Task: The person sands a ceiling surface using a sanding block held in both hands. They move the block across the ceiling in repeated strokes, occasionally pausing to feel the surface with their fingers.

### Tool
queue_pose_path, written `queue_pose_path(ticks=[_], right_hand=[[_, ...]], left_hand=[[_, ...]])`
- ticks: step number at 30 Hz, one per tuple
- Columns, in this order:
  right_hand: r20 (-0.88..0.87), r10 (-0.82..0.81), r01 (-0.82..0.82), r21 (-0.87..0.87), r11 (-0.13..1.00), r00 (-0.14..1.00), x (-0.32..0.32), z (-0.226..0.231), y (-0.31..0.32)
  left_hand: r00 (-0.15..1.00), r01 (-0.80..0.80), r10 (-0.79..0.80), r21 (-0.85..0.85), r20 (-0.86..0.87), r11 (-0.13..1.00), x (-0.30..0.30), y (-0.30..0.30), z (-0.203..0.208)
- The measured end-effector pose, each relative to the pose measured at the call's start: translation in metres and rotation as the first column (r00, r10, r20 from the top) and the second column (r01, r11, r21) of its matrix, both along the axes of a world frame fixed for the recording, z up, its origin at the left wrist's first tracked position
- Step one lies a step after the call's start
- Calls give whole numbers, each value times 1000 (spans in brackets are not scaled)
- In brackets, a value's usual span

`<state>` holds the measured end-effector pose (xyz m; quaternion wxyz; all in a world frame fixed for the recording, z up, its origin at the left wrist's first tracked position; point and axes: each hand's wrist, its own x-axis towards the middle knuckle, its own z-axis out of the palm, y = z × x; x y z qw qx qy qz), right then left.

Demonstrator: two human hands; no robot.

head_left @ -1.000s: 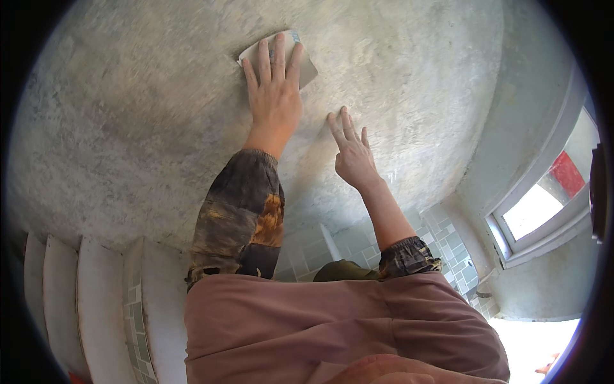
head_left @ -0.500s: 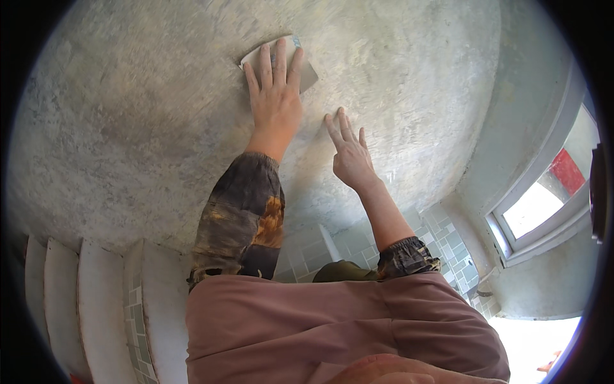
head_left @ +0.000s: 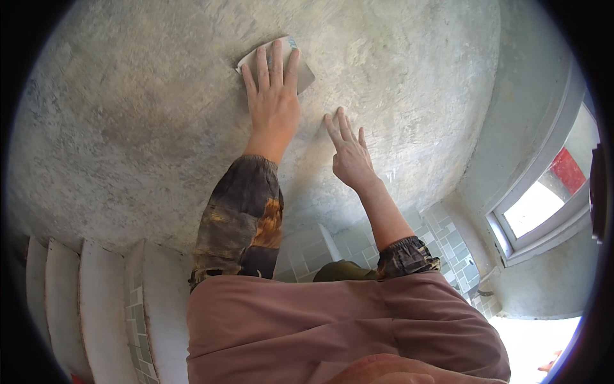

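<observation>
My left hand (head_left: 274,102) lies with spread fingers over a sheet of sandpaper (head_left: 306,78), holding it flat against the plastered wall (head_left: 160,115). The sheet's grey side edge shows right of the fingers, and a pale lifted corner shows at the left. The left thumb is hidden. Lower and to the right, my right hand (head_left: 353,157) rests its fingertips on the same wall. Its fingers are apart and nothing is in it. Both hands look dusty.
Pale stair steps (head_left: 102,301) run along the lower left. At the right is a framed window (head_left: 537,208) set in the adjoining wall. Grey-green tiles (head_left: 448,246) cover a surface below, and bright light enters at the lower right.
My left hand and the sandpaper have shifted slightly to the left along the wall. My right hand stays in the same place.
</observation>
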<state>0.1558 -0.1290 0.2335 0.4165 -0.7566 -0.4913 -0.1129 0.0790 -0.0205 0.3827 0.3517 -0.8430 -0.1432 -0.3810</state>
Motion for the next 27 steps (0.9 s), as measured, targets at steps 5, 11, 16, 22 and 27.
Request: queue_pose_path(ticks=[5, 11, 16, 22, 27], right_hand=[[-1, -3, 3, -8, 1000, 1000, 0, 1, 0], [-9, -4, 4, -34, 999, 1000, -2, 4, -2], [-18, -4, 3, -40, 999, 1000, -2, 4, -3], [-21, 8, -8, 4, 1000, 1000, -1, 2, -1], [-15, 9, -9, -21, 1000, 1000, 0, 2, -2]], left_hand=[[999, -26, 27, 40, -39, 999, -7, -2, 0], [997, -4, -1, 67, 81, 998, 10, 3, 32], [998, -29, 27, 28, 55, 999, -1, -3, 26], [996, -81, 76, 110, 47, 991, -3, 2, 37], [994, -53, 44, 82, 98, 995, 1, 5, 29]])
